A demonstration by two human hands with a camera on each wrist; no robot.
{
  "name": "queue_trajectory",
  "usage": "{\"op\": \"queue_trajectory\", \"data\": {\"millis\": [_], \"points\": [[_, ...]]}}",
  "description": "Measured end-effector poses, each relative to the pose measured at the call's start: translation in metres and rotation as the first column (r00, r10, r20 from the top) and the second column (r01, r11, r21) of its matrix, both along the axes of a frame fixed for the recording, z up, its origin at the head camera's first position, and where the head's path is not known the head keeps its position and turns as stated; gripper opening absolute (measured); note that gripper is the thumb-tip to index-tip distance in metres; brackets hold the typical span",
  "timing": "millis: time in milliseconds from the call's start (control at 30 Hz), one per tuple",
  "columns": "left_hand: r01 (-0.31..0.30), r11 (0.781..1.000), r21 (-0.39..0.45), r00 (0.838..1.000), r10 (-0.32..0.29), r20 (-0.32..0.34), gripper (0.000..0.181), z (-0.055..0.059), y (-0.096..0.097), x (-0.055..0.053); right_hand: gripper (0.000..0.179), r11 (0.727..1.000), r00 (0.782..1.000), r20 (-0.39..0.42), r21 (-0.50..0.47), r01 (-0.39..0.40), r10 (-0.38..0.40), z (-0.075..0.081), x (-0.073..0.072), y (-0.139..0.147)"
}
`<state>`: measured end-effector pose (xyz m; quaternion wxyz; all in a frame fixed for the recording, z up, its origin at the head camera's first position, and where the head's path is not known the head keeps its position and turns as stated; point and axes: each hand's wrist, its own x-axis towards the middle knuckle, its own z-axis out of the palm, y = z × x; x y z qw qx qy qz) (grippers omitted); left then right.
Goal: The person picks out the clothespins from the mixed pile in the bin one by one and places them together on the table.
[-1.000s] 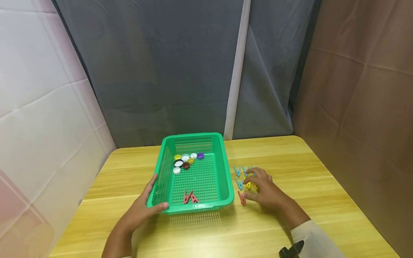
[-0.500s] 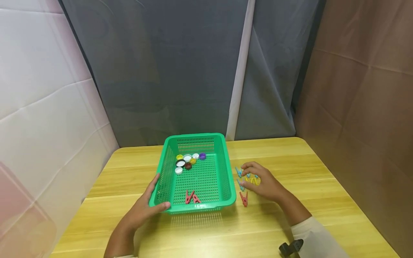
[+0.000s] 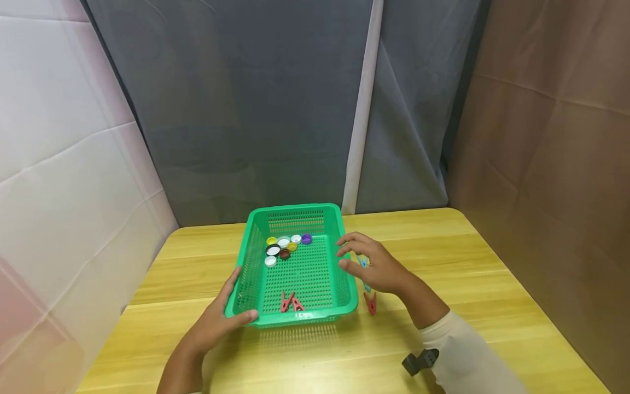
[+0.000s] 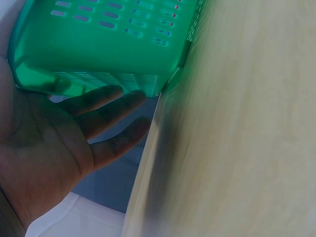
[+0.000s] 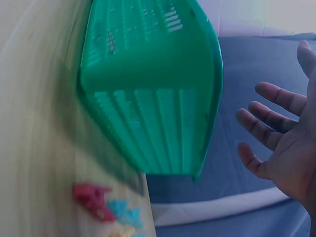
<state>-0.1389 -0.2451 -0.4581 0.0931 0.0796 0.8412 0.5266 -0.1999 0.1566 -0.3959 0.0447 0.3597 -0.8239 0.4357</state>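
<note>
A green plastic basket (image 3: 315,314) stands on the table with two red clothespins (image 3: 287,301) near its front and several bottle caps (image 3: 284,254) towards its back left. My left hand (image 3: 214,323) holds the basket's front left corner, thumb over the rim; in the left wrist view, three fingers (image 4: 116,148) extend beside its outer wall. My right hand (image 3: 379,268) is above the right rim with its fingers apart, and the right wrist view shows nothing in it. Beneath and beside this hand, a red clothespin (image 3: 370,303) and blue clothespins (image 3: 363,262) lie on the table, partly hidden.
The wooden table (image 3: 418,339) extends around the basket. A grey curtain (image 3: 236,120) hangs behind it, with a white sheet (image 3: 74,137) on the left and a brown one (image 3: 546,164) on the right. Yellowish clothespins (image 5: 122,231) show blurred at the right wrist view's bottom edge.
My right hand has moved left from over the clothespins to the basket's right rim. My left hand keeps hold of the corner, and the basket's contents look the same.
</note>
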Motion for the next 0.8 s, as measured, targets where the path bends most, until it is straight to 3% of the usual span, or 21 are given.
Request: {"op": "queue_trajectory", "data": {"millis": [200,367,467,600,800], "points": [[0.006,1.000,0.003,1.000,-0.006,0.003,0.115,0.000,-0.001,0.000,0.057,0.997,0.990,0.125,0.034,-0.064,0.059,0.010,-0.003,-0.028],[0.008,1.000,0.001,1.000,-0.008,0.013,0.115,0.001,-0.001,-0.001,0.044,0.996,0.968,0.245,0.057,-0.071,0.055,0.010,-0.004,-0.050],[0.006,1.000,-0.002,1.000,-0.006,0.014,0.116,0.001,-0.001,-0.001,0.034,0.998,0.932,0.359,0.040,-0.055,0.037,0.009,-0.003,-0.063],[0.006,1.000,-0.003,1.000,-0.006,0.011,0.116,0.000,-0.002,-0.002,0.038,0.998,0.866,0.499,0.042,-0.050,0.023,0.006,-0.003,-0.076],[0.008,1.000,0.002,1.000,-0.008,0.015,0.116,0.000,-0.001,-0.001,0.049,0.985,0.797,0.604,0.150,-0.079,-0.028,-0.001,-0.007,-0.087]]}}
